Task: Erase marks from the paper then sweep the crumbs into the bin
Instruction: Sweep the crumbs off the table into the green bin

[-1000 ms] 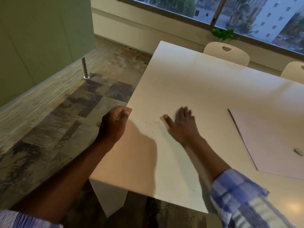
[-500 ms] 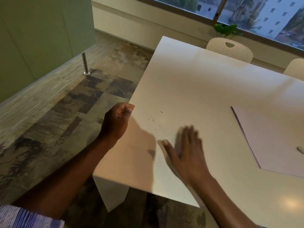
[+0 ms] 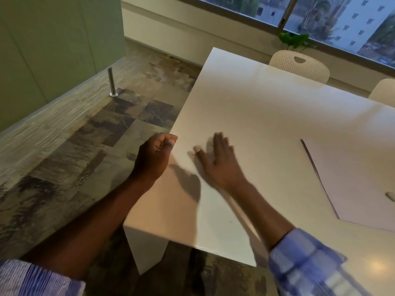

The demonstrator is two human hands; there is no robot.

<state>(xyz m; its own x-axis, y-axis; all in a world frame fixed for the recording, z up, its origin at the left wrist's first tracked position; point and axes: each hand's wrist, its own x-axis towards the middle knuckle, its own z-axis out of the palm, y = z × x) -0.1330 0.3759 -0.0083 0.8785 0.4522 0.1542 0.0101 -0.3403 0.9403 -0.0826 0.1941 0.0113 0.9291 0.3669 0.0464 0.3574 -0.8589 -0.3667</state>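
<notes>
The right hand (image 3: pixel 220 167) lies flat on the white bench (image 3: pixel 256 107) just left of the frame's centre, palm down with the fingers (image 3: pixel 219 142) straight and together. It grips nothing, and it is blurred as though in mid-stroke. Just left of it, the left hand (image 3: pixel 155 155) is curled into a loose fist against the bench's left edge, thumb against the forefinger. It may be cupped there as a catcher, but whether anything lies inside it cannot be made out. A few dark crumbs (image 3: pixel 212 145) dot the bench around the right fingertips and thumb, and one stray speck (image 3: pixel 230 221) sits lower down, near the close edge. The paper (image 3: pixel 352 178), a pale sheet, lies well apart at the right of the frame with a small eraser (image 3: pixel 390 196) resting on it at the far right. No marks can be read on it from here. The erasing looks finished, and the step in hand seems to be sweeping the crumbs. No bin is in view. The next move calls for a flat, light push of the crumbs leftwards over the edge into the waiting hand, without scattering them onto the patterned floor (image 3: pixel 74 146). The stray speck needs gathering too, and then everything has to be carried to the bin. Beyond the bench, at the upper right, stand a white perforated chair (image 3: pixel 299 68) and a green plant (image 3: pixel 296 40) below the window (image 3: pixel 342 22).
</notes>
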